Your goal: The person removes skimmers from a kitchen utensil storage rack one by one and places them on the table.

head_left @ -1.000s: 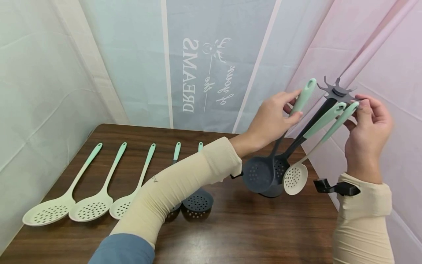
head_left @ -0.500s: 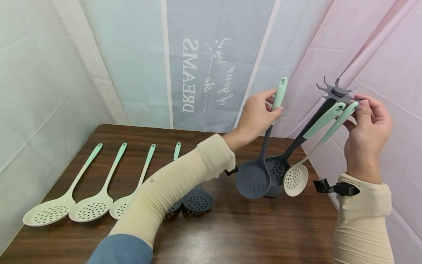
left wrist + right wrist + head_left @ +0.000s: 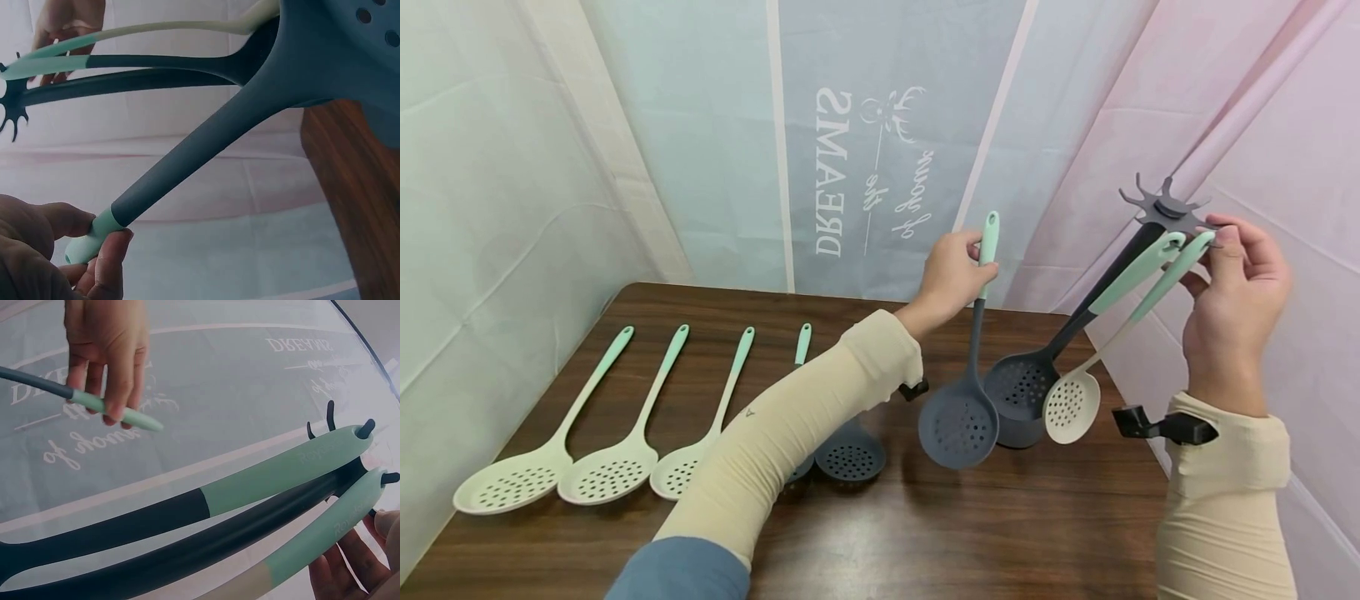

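Note:
My left hand [image 3: 951,271] grips the mint end of a dark grey slotted spoon [image 3: 958,425] and holds it upright above the table, left of the rack; the left wrist view shows the fingers [image 3: 109,262] pinching that handle tip. My right hand [image 3: 1236,283] holds the top of a dark hook rack [image 3: 1165,208], fingertips at its hooks. From the rack hang a second dark slotted spoon [image 3: 1022,387] and a cream slotted spoon [image 3: 1071,407], whose mint handles [image 3: 281,475] fill the right wrist view.
On the brown table [image 3: 970,533] lie three cream slotted spoons [image 3: 602,471] in a row at the left, and two dark ones [image 3: 850,457] partly hidden by my left forearm. Fabric walls close in behind and on both sides.
My left hand has carried the dark spoon away from the rack, leftward and down. The right hand and the rack have stayed still.

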Tool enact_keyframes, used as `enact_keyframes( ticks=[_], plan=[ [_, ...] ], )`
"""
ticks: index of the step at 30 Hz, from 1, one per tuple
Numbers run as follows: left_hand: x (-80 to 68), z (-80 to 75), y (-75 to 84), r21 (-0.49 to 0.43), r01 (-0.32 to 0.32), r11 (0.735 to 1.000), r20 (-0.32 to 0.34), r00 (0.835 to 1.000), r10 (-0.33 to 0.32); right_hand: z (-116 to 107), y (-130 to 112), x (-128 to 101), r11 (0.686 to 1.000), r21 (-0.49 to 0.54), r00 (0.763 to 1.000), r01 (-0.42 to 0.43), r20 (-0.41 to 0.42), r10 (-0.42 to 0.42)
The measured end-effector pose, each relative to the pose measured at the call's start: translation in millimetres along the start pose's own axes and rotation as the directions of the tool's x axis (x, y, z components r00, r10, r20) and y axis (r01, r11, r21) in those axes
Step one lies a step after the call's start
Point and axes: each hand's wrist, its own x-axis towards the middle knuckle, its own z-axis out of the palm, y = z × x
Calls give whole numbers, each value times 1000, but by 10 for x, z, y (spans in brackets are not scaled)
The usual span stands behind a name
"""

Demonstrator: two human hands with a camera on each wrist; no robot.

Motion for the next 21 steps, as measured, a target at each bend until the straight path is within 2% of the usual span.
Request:
enact_keyframes(
  ticks=[6,12,17,21],
  plan=[
    [0,65,-207,26,76,997,-4,997,-76,0,6,5,1000,-5,1000,3,1,-2],
    [-69,167,-456,51,136,989,18,990,-137,-4,2,1,1000,-11,1000,3,-3,-3],
    [-134,268,-645,81,215,973,12,976,-217,-11,13,4,1000,7,1000,-9,-3,9],
    [-183,324,-752,115,282,952,10,959,-285,-14,18,7,1000,8,1000,-6,-3,6]
  ],
)
